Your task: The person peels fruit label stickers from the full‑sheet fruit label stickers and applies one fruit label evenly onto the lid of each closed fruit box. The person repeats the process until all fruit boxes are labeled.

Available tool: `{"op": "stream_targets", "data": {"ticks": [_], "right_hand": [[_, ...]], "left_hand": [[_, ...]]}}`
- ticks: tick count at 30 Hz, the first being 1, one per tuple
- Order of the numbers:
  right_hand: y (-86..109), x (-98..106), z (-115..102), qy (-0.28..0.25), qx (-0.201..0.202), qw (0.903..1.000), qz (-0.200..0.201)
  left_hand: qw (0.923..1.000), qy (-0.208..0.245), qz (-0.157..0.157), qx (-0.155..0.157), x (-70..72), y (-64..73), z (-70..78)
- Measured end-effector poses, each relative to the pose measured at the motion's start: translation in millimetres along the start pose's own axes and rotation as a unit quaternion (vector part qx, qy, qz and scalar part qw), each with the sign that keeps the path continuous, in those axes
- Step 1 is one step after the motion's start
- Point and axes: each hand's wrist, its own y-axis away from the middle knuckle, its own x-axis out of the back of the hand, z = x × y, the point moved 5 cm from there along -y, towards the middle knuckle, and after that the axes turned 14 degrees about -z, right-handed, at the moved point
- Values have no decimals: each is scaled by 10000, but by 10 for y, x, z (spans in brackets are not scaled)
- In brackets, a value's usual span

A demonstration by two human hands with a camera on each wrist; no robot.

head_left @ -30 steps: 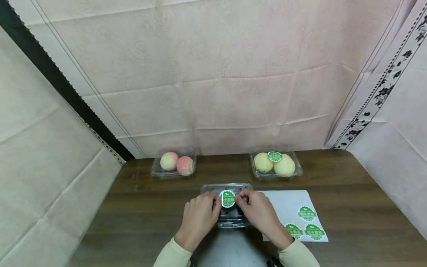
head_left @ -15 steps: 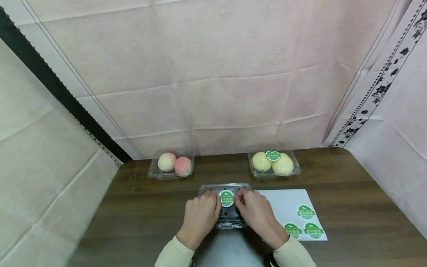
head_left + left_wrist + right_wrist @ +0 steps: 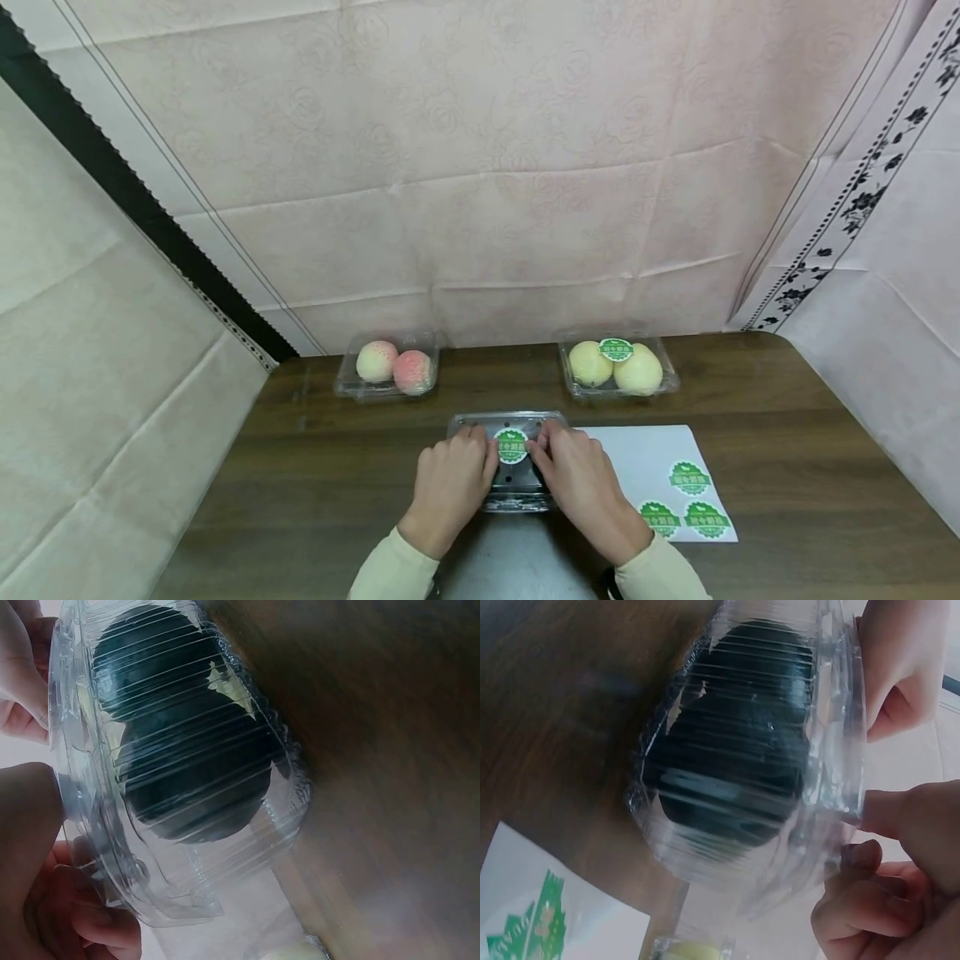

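Observation:
A clear plastic clamshell box (image 3: 517, 502) with two dark round fruits (image 3: 195, 765) stands at the table's near middle. On its lid lies a round green-and-white sticker (image 3: 512, 446). My left hand (image 3: 453, 483) leans over the lid's left side, thumb tip at the sticker's left edge and the other fingers curled. From the right, my right hand (image 3: 585, 483) does the same at the opposite edge. In the right wrist view the thumb (image 3: 889, 814) touches the lid, apart from the curled forefinger. Some fingertips are hidden in the head view.
A white sheet (image 3: 637, 450) with several green stickers (image 3: 689, 478) lies right of the box. Behind stand a clear box of two pinkish peaches (image 3: 412, 372) and another of two pale yellow fruits (image 3: 637, 371), bearing a green sticker (image 3: 616, 349). Pale cloth (image 3: 487, 167) hangs behind the table.
The right thumb has straightened and spread away from its forefinger at the sticker's edge. Both hands otherwise stay in place over the lid; the view has shifted slightly.

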Motion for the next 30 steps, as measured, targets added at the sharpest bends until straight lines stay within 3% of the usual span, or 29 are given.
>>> {"op": "stream_targets", "data": {"ticks": [4, 6, 8, 10, 14, 16, 17, 20, 25, 30], "right_hand": [[19, 68, 6, 59, -13, 9997, 232], [26, 89, 20, 27, -26, 9995, 301], [35, 91, 55, -156, -70, 9994, 291], [41, 64, 118, -614, -121, 9979, 143], [87, -38, 235, -1955, -301, 9801, -188], [116, -104, 263, -2472, -397, 9677, -285], [124, -138, 270, -2631, -424, 9634, -289], [124, -217, 289, -2879, -494, 9560, -257], [87, -271, 280, -3091, -698, 9482, -230], [66, -306, 228, -3093, -972, 9439, -619]], "left_hand": [[9995, 268, 104, 144, 44, 19, -44], [9972, 671, 131, 319, 62, 29, -91], [9893, 1332, 78, 593, 71, 44, -151], [9719, 2185, -20, 877, 56, 63, -212], [9136, 3811, -200, 1405, -54, 124, -289], [8882, 4305, -253, 1586, -135, 153, -300], [8795, 4455, -280, 1652, -176, 165, -300], [8593, 4794, -387, 1741, -299, 176, -288], [8328, 5247, -570, 1671, -427, 170, -244], [8266, 5252, -807, 1854, -441, 179, -202]]}}
